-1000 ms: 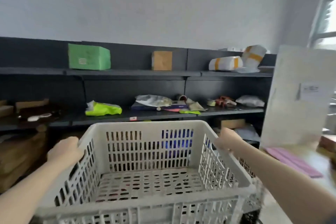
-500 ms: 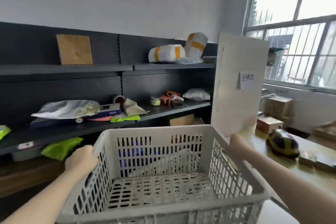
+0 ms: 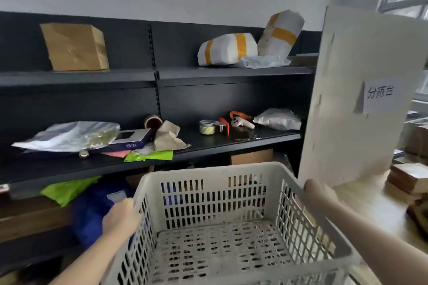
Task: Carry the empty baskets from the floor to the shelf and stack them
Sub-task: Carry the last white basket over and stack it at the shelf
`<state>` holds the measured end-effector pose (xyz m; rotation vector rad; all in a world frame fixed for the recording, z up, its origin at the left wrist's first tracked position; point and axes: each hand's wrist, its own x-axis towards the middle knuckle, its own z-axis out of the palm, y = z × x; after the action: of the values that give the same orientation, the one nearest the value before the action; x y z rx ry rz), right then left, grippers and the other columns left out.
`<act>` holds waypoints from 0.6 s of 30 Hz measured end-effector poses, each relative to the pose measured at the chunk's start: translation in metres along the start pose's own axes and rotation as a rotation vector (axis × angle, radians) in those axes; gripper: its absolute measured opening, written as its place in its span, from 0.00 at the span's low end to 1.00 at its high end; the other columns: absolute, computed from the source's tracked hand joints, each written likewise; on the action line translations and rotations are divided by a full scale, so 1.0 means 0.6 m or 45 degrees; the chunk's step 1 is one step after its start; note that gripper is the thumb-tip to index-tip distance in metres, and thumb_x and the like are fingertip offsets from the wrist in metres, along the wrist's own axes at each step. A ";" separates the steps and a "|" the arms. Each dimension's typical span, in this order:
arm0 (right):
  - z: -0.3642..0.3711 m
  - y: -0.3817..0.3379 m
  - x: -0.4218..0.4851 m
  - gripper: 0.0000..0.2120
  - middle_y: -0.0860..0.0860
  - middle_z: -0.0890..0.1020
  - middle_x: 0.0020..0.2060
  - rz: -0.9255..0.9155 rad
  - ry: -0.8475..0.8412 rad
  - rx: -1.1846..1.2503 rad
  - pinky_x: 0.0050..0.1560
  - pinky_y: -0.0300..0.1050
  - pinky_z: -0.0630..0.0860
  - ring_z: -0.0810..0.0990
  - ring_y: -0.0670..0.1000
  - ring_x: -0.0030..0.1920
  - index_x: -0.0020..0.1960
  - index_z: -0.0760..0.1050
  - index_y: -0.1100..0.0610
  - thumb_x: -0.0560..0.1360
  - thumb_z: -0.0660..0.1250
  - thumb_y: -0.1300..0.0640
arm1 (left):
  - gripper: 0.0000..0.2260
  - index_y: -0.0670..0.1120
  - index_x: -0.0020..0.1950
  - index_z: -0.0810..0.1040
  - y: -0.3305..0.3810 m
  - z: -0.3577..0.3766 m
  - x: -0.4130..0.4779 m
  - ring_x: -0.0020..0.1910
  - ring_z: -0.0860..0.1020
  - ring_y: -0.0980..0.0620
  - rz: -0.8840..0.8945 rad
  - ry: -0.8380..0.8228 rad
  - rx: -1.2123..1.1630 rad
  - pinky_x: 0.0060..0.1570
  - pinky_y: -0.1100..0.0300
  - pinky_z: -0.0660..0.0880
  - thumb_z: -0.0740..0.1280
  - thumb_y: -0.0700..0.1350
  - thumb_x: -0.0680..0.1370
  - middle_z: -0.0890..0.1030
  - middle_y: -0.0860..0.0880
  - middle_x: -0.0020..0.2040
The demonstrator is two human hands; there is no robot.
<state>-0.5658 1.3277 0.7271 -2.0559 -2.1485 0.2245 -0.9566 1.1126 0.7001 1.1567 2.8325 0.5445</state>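
A white slotted plastic basket (image 3: 222,222), empty, is held up in the air in front of a dark metal shelf unit (image 3: 231,74). The left hand (image 3: 121,217) is clamped over the basket's left rim, fingers curled down the outside of the slotted wall. The right hand (image 3: 320,194) is closed over the right rim near the far corner. The basket sits level between both forearms, its far wall just below the front edge of the shelf unit's middle board and apart from it.

On the top board of the shelf unit stand a cardboard box (image 3: 75,47) to the left and two white parcels with yellow tape (image 3: 228,48) to the right. On the middle board lie a clear plastic bag (image 3: 67,135), a dark flat box marked KB161 (image 3: 133,140), a roll of tape (image 3: 206,126) and a white wrapped bag (image 3: 278,119). A green bag (image 3: 67,190) lies under the middle board. A tall white board (image 3: 356,99) with a paper label stands just right of the shelf unit, above the right hand.
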 end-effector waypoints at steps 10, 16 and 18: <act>0.067 -0.029 0.165 0.04 0.55 0.78 0.41 -0.149 -0.102 -0.065 0.42 0.43 0.71 0.81 0.57 0.50 0.44 0.72 0.59 0.74 0.59 0.61 | 0.12 0.47 0.58 0.80 0.045 0.077 0.059 0.53 0.80 0.43 -0.165 0.009 0.033 0.42 0.56 0.75 0.61 0.45 0.78 0.82 0.45 0.53; 0.071 -0.035 0.226 0.05 0.55 0.80 0.41 -0.252 -0.163 -0.038 0.41 0.43 0.72 0.81 0.56 0.46 0.43 0.75 0.59 0.73 0.60 0.62 | 0.15 0.46 0.63 0.78 0.065 0.091 0.048 0.56 0.79 0.43 -0.304 0.007 0.055 0.47 0.54 0.77 0.62 0.45 0.78 0.81 0.45 0.58; 0.075 -0.034 0.233 0.05 0.54 0.79 0.39 -0.321 -0.175 -0.029 0.39 0.42 0.72 0.79 0.56 0.42 0.41 0.74 0.60 0.73 0.60 0.63 | 0.12 0.45 0.59 0.80 0.064 0.093 0.033 0.53 0.80 0.42 -0.355 0.009 0.040 0.46 0.52 0.78 0.62 0.44 0.79 0.83 0.44 0.54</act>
<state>-0.6014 1.4665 0.6894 -1.8036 -2.4749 0.3179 -0.9364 1.1688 0.6621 0.7441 2.9462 0.4876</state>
